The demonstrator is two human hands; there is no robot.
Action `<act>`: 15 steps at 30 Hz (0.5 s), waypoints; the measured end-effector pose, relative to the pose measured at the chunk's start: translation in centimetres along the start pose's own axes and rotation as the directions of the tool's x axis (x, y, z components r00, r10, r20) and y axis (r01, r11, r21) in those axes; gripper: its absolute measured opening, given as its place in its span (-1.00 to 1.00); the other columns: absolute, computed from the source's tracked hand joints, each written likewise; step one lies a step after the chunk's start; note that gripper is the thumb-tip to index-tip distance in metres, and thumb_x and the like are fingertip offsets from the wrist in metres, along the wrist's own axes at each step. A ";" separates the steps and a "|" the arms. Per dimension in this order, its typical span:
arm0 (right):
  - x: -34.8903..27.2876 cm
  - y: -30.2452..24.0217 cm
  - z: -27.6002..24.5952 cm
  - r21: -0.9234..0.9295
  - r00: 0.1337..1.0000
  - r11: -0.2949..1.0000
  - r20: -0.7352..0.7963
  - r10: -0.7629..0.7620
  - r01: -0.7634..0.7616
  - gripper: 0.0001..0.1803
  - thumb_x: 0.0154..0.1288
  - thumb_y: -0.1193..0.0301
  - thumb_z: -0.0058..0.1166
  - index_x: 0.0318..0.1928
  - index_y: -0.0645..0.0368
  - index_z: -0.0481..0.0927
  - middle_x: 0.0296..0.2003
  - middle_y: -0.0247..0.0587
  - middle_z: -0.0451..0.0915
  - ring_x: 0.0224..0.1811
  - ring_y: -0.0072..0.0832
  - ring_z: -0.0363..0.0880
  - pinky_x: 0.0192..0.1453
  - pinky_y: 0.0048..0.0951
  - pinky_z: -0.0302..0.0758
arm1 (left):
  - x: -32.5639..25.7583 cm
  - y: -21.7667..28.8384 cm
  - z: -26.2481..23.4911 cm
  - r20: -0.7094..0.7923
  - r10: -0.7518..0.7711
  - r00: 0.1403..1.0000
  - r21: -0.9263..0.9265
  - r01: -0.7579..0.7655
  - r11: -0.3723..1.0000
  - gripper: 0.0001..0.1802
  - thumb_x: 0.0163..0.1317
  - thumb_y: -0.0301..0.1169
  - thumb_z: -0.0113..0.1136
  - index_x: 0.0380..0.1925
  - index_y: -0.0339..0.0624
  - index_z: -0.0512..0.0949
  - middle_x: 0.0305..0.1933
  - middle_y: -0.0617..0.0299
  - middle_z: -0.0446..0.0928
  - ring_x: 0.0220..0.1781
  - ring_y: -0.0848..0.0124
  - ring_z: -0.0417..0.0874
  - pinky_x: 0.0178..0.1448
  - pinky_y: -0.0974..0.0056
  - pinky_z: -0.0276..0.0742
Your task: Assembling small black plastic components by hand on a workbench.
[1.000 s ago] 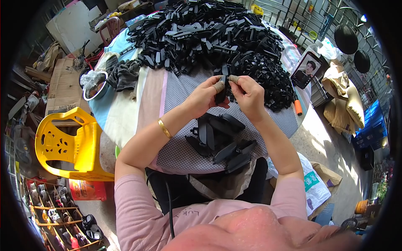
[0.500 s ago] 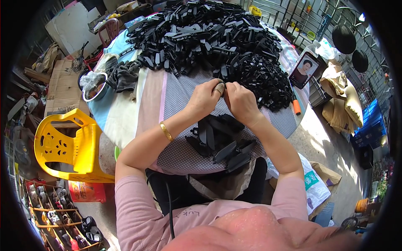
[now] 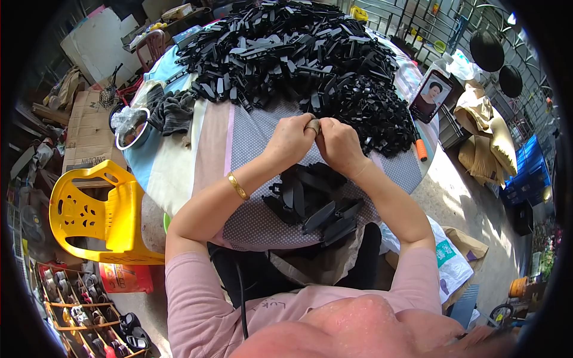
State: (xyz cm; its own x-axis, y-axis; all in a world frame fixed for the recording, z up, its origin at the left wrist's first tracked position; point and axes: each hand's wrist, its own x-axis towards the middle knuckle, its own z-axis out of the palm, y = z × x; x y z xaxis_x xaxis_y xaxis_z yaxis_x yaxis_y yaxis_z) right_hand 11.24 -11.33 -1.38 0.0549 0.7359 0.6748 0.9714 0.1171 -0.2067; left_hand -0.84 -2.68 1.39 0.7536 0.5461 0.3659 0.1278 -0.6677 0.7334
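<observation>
Over the cloth-covered table (image 3: 209,143) my two hands meet, fingertips pressed together. My left hand (image 3: 290,138) is closed, with a tan wrap round a finger and a gold bangle on the wrist. Beside it my right hand (image 3: 339,145) is closed too, thumb and fingers pinched. Whatever is between them is hidden by the fingers. Just beyond lies a heap of small black plastic parts (image 3: 373,116), next to a bigger mound of long black plastic pieces (image 3: 280,53). Nearer me, below my wrists, rests a small pile of black curved pieces (image 3: 310,200).
At the table's right edge stand a phone (image 3: 431,96) showing a person and an orange-handled tool (image 3: 421,150). Dark gloves (image 3: 171,110) and a bowl (image 3: 132,134) with a plastic bag lie on the left. A yellow chair (image 3: 122,209) is close by; sacks (image 3: 477,158) stand right.
My hands stay together at nearly the same spot, with only a slight shift of the fingers. The whole view has tilted a little; the piles look unchanged.
</observation>
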 end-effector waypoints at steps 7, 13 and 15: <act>0.0 -0.1 -0.3 0.037 0.998 0.998 -0.034 -0.056 0.057 -0.87 0.14 0.47 -0.01 -0.43 0.26 0.35 -0.55 -0.02 0.47 -0.53 -0.10 0.52 -0.47 -0.24 0.47 | -0.5 0.1 0.7 -0.146 0.034 0.989 0.048 -0.028 0.998 -0.81 0.21 -0.43 -0.02 -0.42 -0.37 0.48 -0.60 -0.07 0.45 -0.59 0.17 0.44 -0.42 0.21 0.37; -0.2 0.1 -0.1 0.063 0.998 0.996 -0.024 -0.063 0.065 -0.87 0.13 0.47 0.00 -0.42 0.26 0.35 -0.54 -0.01 0.47 -0.54 -0.09 0.51 -0.48 -0.23 0.47 | -0.5 1.1 -0.2 -0.030 -0.057 0.998 -0.081 0.054 0.995 -0.81 0.22 -0.43 -0.02 -0.43 -0.35 0.48 -0.55 -0.12 0.47 -0.51 -0.02 0.48 -0.40 0.13 0.37; 0.0 -0.2 0.1 0.066 0.998 0.997 -0.027 -0.048 0.049 -0.87 0.12 0.47 0.00 -0.42 0.26 0.35 -0.53 -0.01 0.47 -0.53 -0.08 0.51 -0.48 -0.22 0.47 | -0.7 0.5 1.0 -0.170 0.056 0.984 -0.009 -0.059 0.998 -0.80 0.23 -0.42 -0.02 -0.43 -0.35 0.48 -0.57 -0.10 0.46 -0.55 0.06 0.47 -0.42 0.15 0.36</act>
State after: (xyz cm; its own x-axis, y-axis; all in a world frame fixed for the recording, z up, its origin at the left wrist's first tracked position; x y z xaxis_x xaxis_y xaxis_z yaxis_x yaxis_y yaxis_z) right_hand 10.99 -11.28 -1.42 0.0149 0.7110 0.7031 0.9554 0.1972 -0.2197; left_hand -0.69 -3.87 0.90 0.6386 0.5857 0.4990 0.0774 -0.6941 0.7157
